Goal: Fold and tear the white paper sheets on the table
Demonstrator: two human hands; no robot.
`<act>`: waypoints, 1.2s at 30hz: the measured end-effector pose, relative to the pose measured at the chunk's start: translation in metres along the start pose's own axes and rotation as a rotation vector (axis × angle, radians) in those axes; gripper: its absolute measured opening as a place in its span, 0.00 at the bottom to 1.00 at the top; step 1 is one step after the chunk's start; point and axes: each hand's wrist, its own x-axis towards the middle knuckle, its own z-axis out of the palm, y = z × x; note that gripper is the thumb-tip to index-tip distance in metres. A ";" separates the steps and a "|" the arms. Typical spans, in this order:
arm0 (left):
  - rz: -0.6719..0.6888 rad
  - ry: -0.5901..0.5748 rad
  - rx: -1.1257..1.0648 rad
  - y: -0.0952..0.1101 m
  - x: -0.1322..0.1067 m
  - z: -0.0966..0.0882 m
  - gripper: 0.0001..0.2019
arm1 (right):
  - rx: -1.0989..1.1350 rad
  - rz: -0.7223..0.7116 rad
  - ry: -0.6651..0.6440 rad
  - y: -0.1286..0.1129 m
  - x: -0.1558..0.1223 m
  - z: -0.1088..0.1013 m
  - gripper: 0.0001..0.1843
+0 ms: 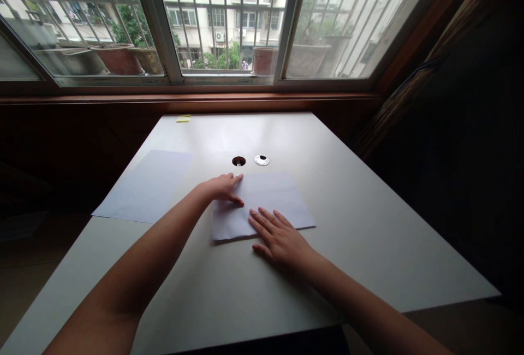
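A sheet of white paper (278, 194), apparently folded over, lies flat on the white table (360, 246) in front of me. On its left upper part rests my left hand (226, 188), thumb and fingers apart, holding nothing. My right hand (280, 236) is spread over the paper's near edge, with the fingertips on the sheet and the thumb just off it. Left of my left forearm lies a second, larger white sheet (143, 185), partly over the table's left edge.
Beyond the paper are a round cable hole (238, 161) and its loose metal cover (262, 160). A yellow sticky note (184, 118) is at the far left edge. Behind the table runs a barred window (229, 27); a curtain (429, 65) hangs at the right.
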 end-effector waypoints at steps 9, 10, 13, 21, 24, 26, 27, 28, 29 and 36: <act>-0.002 0.022 -0.019 -0.002 -0.002 0.004 0.61 | -0.028 0.047 0.012 0.010 -0.013 -0.004 0.35; 0.001 0.029 -0.020 -0.002 -0.002 0.004 0.61 | -0.026 0.047 0.015 0.010 -0.013 -0.004 0.35; 0.001 0.042 -0.026 -0.003 -0.003 0.005 0.60 | -0.019 0.047 0.032 0.010 -0.013 -0.003 0.35; 0.026 0.094 -0.040 -0.003 -0.006 0.008 0.56 | -0.010 0.051 0.033 0.009 -0.013 -0.005 0.34; 0.072 0.192 -0.059 -0.002 -0.013 0.015 0.50 | -0.011 0.050 0.035 0.009 -0.013 -0.005 0.34; 0.088 0.259 -0.084 -0.001 -0.019 0.020 0.44 | -0.011 0.050 0.042 0.009 -0.013 -0.005 0.34; 0.101 0.286 -0.097 -0.001 -0.023 0.022 0.41 | -0.011 0.051 0.046 0.009 -0.013 -0.004 0.34; 0.122 0.308 -0.110 0.000 -0.027 0.024 0.38 | -0.010 0.050 0.051 0.009 -0.013 -0.004 0.34; 0.151 0.329 -0.123 0.000 -0.032 0.025 0.34 | -0.010 0.050 0.054 0.010 -0.013 -0.004 0.34; 0.267 0.312 -0.126 0.017 -0.079 0.031 0.37 | -0.003 0.046 0.059 0.011 -0.013 -0.005 0.33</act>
